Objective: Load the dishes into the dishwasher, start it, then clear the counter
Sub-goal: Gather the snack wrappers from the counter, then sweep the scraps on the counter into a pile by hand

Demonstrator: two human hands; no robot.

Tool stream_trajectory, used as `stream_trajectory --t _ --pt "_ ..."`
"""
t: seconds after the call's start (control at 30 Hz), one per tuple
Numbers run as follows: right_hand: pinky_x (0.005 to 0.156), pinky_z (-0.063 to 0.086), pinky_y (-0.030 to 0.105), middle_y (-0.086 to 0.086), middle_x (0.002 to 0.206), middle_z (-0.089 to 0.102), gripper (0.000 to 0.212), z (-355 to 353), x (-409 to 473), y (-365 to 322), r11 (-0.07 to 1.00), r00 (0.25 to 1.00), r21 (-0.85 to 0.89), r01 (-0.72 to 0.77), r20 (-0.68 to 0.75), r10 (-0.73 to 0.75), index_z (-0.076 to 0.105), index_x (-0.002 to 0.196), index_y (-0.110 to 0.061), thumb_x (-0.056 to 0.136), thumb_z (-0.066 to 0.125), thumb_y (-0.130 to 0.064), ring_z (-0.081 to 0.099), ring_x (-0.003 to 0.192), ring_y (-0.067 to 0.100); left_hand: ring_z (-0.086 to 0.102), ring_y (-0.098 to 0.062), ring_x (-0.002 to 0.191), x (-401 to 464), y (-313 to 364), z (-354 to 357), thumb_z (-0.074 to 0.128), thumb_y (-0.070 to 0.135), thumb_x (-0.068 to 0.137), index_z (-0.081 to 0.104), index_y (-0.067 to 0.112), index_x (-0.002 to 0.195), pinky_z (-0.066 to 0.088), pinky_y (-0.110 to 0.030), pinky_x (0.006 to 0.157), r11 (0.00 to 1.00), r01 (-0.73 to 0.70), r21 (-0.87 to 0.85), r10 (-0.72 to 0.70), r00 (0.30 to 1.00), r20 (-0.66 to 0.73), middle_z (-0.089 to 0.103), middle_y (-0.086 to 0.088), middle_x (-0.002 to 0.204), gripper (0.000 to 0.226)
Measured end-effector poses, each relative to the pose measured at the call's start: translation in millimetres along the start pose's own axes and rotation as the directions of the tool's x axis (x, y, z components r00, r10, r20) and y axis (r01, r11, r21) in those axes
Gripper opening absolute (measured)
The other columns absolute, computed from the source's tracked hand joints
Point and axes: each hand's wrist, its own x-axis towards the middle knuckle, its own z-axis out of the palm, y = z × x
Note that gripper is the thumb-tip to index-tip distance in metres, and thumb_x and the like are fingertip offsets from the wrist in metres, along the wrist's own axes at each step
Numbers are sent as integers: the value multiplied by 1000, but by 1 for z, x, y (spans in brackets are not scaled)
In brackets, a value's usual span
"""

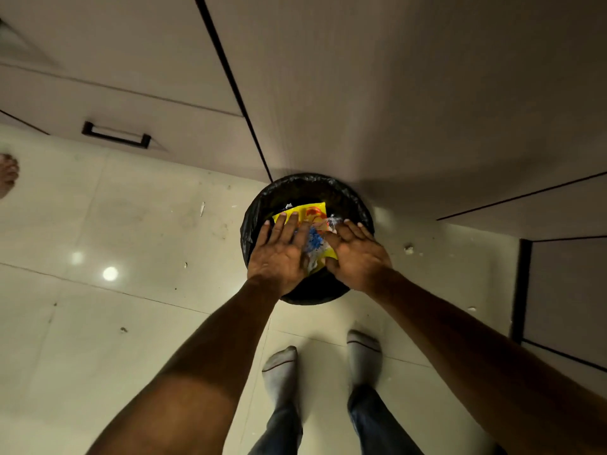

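A round bin [256, 224] lined with a black bag stands on the floor against the cabinet fronts. Above its mouth are a yellow wrapper [308, 213] and crumpled clear and blue plastic [316, 242]. My left hand [279, 249] is spread flat, fingers straight, over the left part of the wrappers. My right hand [356, 249] is flat too, on their right side. Both palms face down, and the wrappers show between the two hands. Whether the hands press the wrappers or hover just over them is unclear.
Pale cabinet doors rise behind the bin, with a drawer and its black handle [115, 135] at the left. My socked feet [323, 364] stand on the glossy tiled floor, which carries small scraps [408, 248]. Another person's bare foot [7, 174] shows at the left edge.
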Motion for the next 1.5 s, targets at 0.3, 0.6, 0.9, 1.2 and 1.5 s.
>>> stream_trajectory --t 0.3,0.6,0.9,1.2,1.5 --pt "117 11 35 9 156 29 62 -122 -128 -11 963 964 168 -212 -128 234 27 152 -19 99 42 -46 21 145 26 12 -28 149 -102 58 -129 6 55 88 22 18 154 9 -45 119 991 -99 -92 79 976 -201 18 -8 161 77" --pt "116 19 44 8 151 39 60 -233 -279 -29 897 859 272 -348 -290 421 40 145 -19 97 39 -55 28 142 27 -4 -19 150 -182 128 -253 25 49 102 3 25 155 -2 -40 121 974 -225 6 221 950 -222 0 0 164 63" --pt "121 8 47 3 160 22 64 -309 -429 -3 807 712 345 -480 -385 588 23 153 -25 99 31 -59 9 150 21 -5 -17 150 -243 234 -352 19 55 100 5 26 155 -2 -38 120 871 -485 77 484 822 -302 0 0 163 64" --pt "120 13 47 4 157 31 63 -330 -532 49 713 478 456 -532 -533 698 32 150 -24 97 36 -58 18 149 22 7 -20 150 -260 340 -402 3 63 86 17 24 154 6 -41 120 745 -626 231 663 656 -361 13 -2 162 80" --pt "119 18 50 7 153 36 62 -282 -643 95 492 207 605 -626 -480 853 39 147 -20 96 37 -57 26 145 27 5 -20 150 -273 451 -393 5 63 88 16 25 154 5 -41 120 573 -766 290 818 510 -268 12 -2 162 77"
